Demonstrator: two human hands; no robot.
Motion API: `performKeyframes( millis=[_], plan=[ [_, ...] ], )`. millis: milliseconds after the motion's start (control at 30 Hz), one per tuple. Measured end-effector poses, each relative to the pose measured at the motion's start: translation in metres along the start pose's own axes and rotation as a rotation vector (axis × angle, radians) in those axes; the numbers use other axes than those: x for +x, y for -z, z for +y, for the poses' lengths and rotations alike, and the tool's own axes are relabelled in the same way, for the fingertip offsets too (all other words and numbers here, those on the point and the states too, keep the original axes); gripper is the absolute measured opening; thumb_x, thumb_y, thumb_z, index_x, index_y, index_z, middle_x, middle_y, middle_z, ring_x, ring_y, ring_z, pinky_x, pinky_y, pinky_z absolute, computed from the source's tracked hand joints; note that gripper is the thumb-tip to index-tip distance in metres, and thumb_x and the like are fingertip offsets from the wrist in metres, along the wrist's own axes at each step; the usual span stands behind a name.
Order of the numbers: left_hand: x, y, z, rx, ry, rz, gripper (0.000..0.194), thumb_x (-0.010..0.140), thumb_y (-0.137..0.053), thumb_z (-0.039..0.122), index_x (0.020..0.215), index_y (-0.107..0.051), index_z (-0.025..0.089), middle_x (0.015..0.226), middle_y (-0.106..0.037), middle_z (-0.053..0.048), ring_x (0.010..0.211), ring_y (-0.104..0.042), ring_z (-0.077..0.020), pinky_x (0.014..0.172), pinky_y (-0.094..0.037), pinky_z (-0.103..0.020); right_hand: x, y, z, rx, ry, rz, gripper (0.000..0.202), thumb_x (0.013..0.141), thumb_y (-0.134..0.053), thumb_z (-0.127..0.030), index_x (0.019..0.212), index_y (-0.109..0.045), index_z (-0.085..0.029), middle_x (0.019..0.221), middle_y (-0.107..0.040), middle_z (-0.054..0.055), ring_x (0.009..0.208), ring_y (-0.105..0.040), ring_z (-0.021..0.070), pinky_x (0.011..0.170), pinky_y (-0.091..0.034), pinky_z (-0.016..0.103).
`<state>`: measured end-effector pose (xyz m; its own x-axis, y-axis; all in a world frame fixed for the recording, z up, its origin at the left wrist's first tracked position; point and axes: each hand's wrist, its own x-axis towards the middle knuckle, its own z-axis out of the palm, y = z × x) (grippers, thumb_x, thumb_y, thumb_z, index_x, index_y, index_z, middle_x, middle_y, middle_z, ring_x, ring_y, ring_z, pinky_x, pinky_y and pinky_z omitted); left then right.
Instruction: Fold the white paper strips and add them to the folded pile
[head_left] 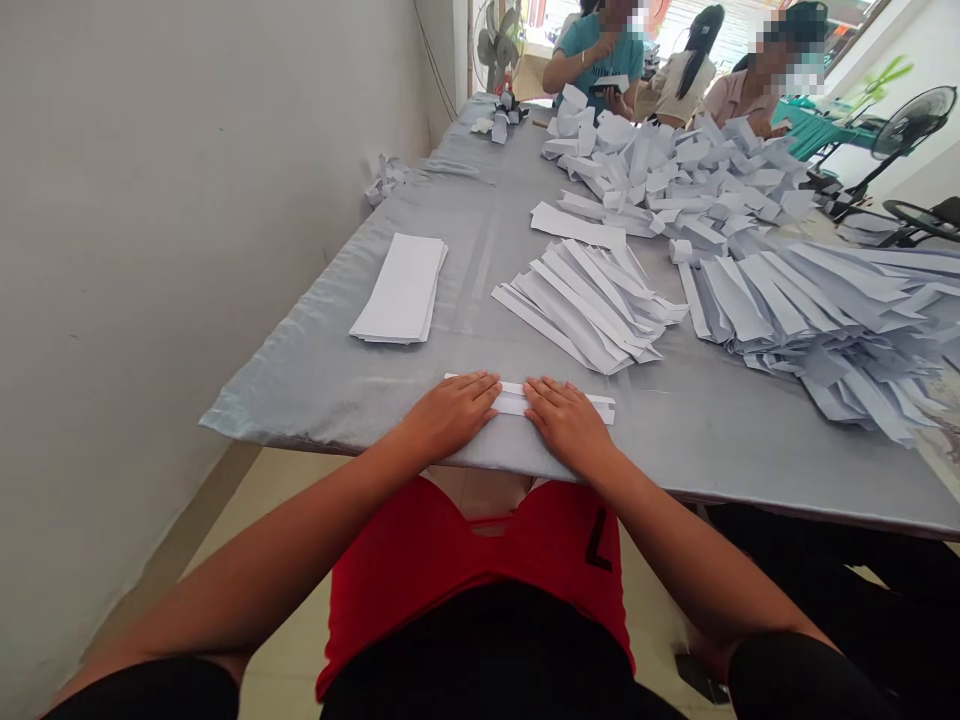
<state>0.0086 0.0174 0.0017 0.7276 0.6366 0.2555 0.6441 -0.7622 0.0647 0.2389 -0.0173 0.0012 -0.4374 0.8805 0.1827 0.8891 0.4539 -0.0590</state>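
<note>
A narrow strip of folded white paper [512, 399] lies crosswise near the table's front edge. My left hand [459, 410] rests flat on its left part, fingers stretched out and pointing right. On the right part, my right hand [564, 418] lies flat too, its fingers pointing left and away from me. A short gap between the fingertips shows the paper and a crease along it. Beyond my left hand sits a neat stack of white paper sheets [399, 288]. Past my right hand, a fanned pile of folded paper strips [592, 305] spreads over the cloth.
A grey cloth covers the table [315, 400], beside a white wall [187, 200] on the left. Farther right lie a larger pile of folded strips [810, 310] and a heap of folded paper pieces [675, 170]. Several people sit at the far side, near a standing fan [499, 45].
</note>
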Motion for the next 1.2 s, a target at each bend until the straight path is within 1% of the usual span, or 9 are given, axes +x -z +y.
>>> performKeyframes(
  millis=[267,433,567,700,800,900,1000,1100,1200],
  plan=[
    [-0.001,-0.006,-0.002,-0.150,0.057,0.086,0.036,0.099,-0.051,0.025,0.130,-0.063,0.015,0.130,-0.068,-0.016,0.123,-0.063,-0.0264,0.105,-0.052,-0.046,-0.004,0.003,-0.002,0.044,0.002,0.026,0.038,0.104,-0.045,-0.024,0.137,-0.062,-0.020,0.141,-0.061,0.012,0.133,-0.057,0.0259,0.109,-0.049,0.046],
    [-0.002,-0.007,-0.002,-0.163,0.065,0.092,0.031,0.097,-0.052,0.022,0.124,-0.067,0.017,0.125,-0.069,-0.014,0.119,-0.064,-0.0260,0.100,-0.054,-0.046,-0.005,0.001,0.000,0.076,0.000,0.044,0.037,0.103,-0.046,-0.023,0.135,-0.064,-0.023,0.141,-0.062,0.009,0.132,-0.058,0.0258,0.109,-0.050,0.048],
    [-0.002,-0.008,-0.001,-0.178,0.054,0.102,0.031,0.098,-0.050,0.020,0.124,-0.066,0.015,0.125,-0.069,-0.015,0.117,-0.064,-0.0249,0.100,-0.054,-0.044,-0.006,0.001,0.000,0.084,-0.005,0.054,0.037,0.103,-0.044,-0.022,0.134,-0.065,-0.023,0.140,-0.063,0.009,0.132,-0.059,0.0249,0.108,-0.050,0.048],
    [-0.002,-0.011,-0.002,-0.194,0.037,0.123,0.032,0.099,-0.049,0.020,0.126,-0.065,0.015,0.131,-0.067,-0.014,0.120,-0.064,-0.0237,0.102,-0.054,-0.043,-0.002,0.006,-0.004,0.102,-0.012,0.024,0.040,0.103,-0.042,-0.021,0.136,-0.063,-0.019,0.141,-0.061,0.012,0.133,-0.057,0.0262,0.110,-0.049,0.050],
    [-0.002,-0.013,-0.003,-0.192,0.008,0.139,0.033,0.099,-0.048,0.018,0.127,-0.065,0.014,0.132,-0.067,-0.015,0.123,-0.063,-0.0236,0.105,-0.053,-0.044,0.004,0.009,-0.007,0.129,0.034,-0.026,0.045,0.099,-0.042,-0.014,0.140,-0.059,-0.017,0.145,-0.058,0.012,0.137,-0.053,0.0262,0.113,-0.046,0.051],
    [-0.002,-0.013,-0.002,-0.185,0.002,0.146,0.033,0.099,-0.049,0.018,0.126,-0.065,0.014,0.130,-0.069,-0.015,0.122,-0.064,-0.0241,0.103,-0.054,-0.044,0.008,0.009,-0.008,0.152,0.079,-0.066,0.052,0.094,-0.044,-0.008,0.143,-0.056,-0.019,0.147,-0.055,0.011,0.140,-0.050,0.0258,0.114,-0.044,0.053],
    [-0.002,-0.012,-0.001,-0.184,0.002,0.153,0.032,0.099,-0.049,0.019,0.126,-0.066,0.013,0.128,-0.070,-0.015,0.121,-0.065,-0.0243,0.103,-0.054,-0.044,0.007,0.008,-0.008,0.166,0.085,-0.082,0.055,0.092,-0.044,-0.007,0.145,-0.055,-0.020,0.148,-0.055,0.010,0.141,-0.048,0.0254,0.115,-0.043,0.053],
    [-0.002,-0.011,-0.001,-0.203,0.012,0.136,0.034,0.099,-0.048,0.019,0.128,-0.065,0.013,0.128,-0.070,-0.015,0.123,-0.064,-0.0237,0.104,-0.053,-0.044,0.006,0.007,-0.007,0.165,0.083,-0.087,0.055,0.092,-0.043,-0.007,0.145,-0.054,-0.019,0.148,-0.054,0.011,0.142,-0.047,0.0250,0.115,-0.043,0.052],
    [-0.001,-0.011,-0.001,-0.214,0.041,0.099,0.035,0.100,-0.046,0.020,0.128,-0.065,0.016,0.132,-0.069,-0.013,0.125,-0.063,-0.0230,0.106,-0.052,-0.045,0.006,0.008,-0.006,0.162,0.083,-0.093,0.054,0.093,-0.044,-0.008,0.145,-0.055,-0.019,0.148,-0.054,0.011,0.142,-0.047,0.0257,0.115,-0.043,0.053]
  ],
)
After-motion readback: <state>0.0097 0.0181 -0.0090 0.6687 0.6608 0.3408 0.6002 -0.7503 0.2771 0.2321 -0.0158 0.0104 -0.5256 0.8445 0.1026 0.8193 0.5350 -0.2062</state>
